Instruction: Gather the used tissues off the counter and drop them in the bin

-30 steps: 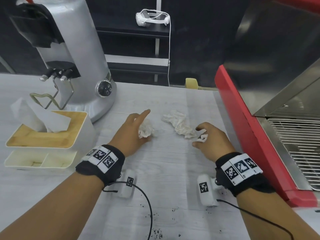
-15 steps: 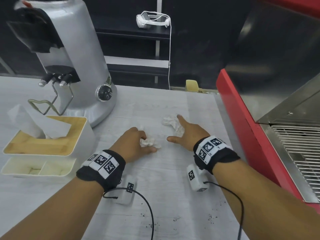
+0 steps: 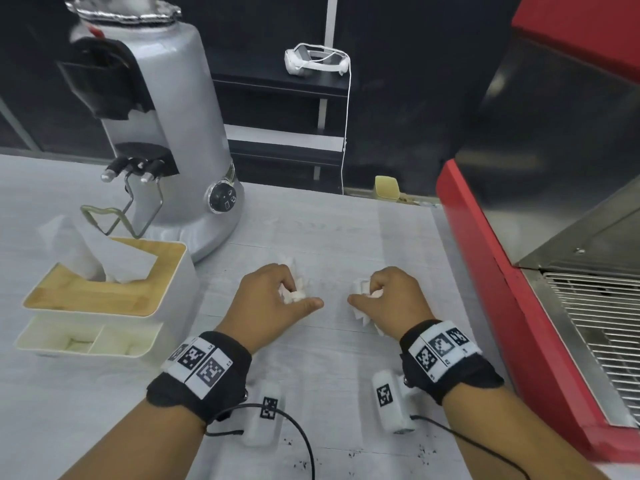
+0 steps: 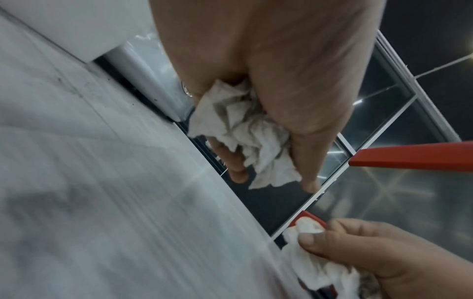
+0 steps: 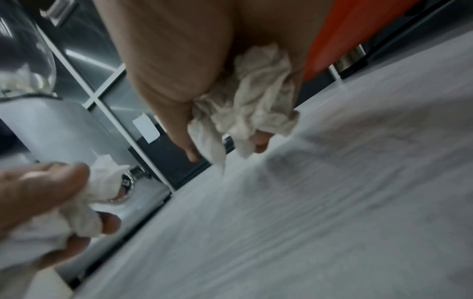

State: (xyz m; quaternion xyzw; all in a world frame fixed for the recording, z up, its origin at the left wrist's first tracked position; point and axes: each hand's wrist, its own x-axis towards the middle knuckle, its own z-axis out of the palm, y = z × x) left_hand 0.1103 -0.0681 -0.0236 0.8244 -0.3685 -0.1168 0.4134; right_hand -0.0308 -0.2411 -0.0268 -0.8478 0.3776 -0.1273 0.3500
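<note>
Two crumpled tissues are showing, one in each fist near the middle of the counter (image 3: 311, 393): the left hand (image 3: 273, 303) is curling its fingers round the left tissue (image 3: 292, 292), and the right hand (image 3: 391, 299) is clutching the right tissue (image 3: 362, 289). The wrist views are revealing the wads bulging from under the palms, while only the head view is showing one coffee grinder (image 3: 166, 133) and one tissue box (image 3: 104, 292) along the counter's left edge.

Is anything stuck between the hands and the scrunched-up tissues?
No. The left hand grips one crumpled white tissue directly, and the right hand grips the other crumpled white tissue. The bin is not in view, so that path cannot be judged.
</note>
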